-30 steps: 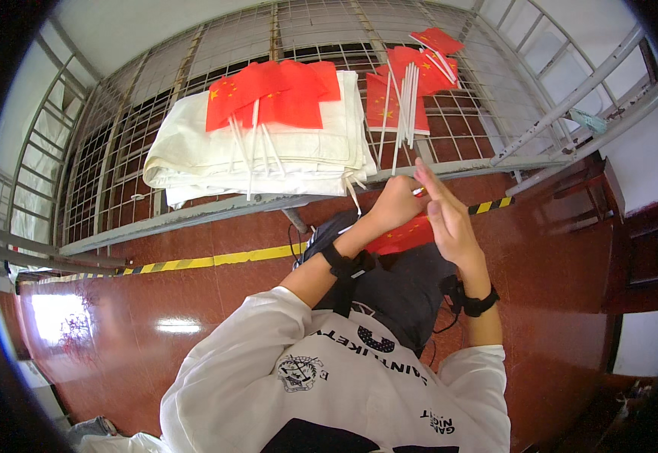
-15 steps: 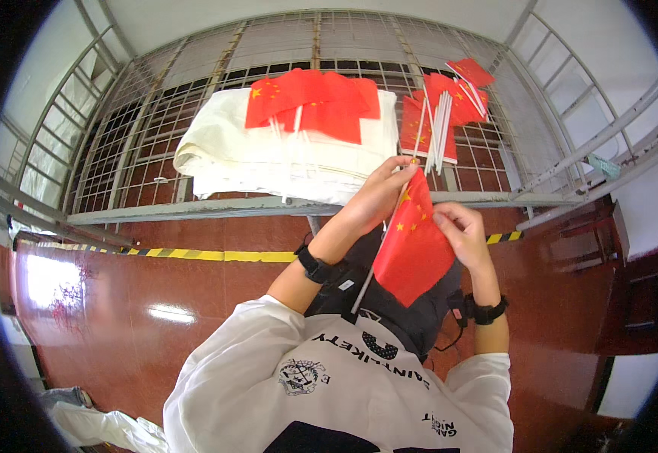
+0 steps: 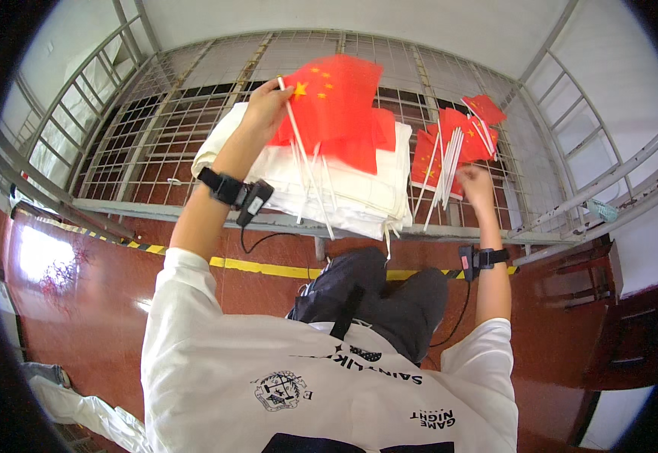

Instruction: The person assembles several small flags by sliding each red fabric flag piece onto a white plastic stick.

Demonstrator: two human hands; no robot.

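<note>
A small red flag on a white stick was held pinched in the left hand over the flag pile, best laid flat and aligned, while the right hand was closed on loose sticks.

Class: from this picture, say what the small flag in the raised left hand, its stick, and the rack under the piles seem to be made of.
Red flag: likely thin fabric or plastic film; it blurs and bends, matte.
Stick: probably white plastic, thin and smooth; not certain.
Rack: grey-painted metal wire grid with tube rails.
The left hand grips the stick.
</note>
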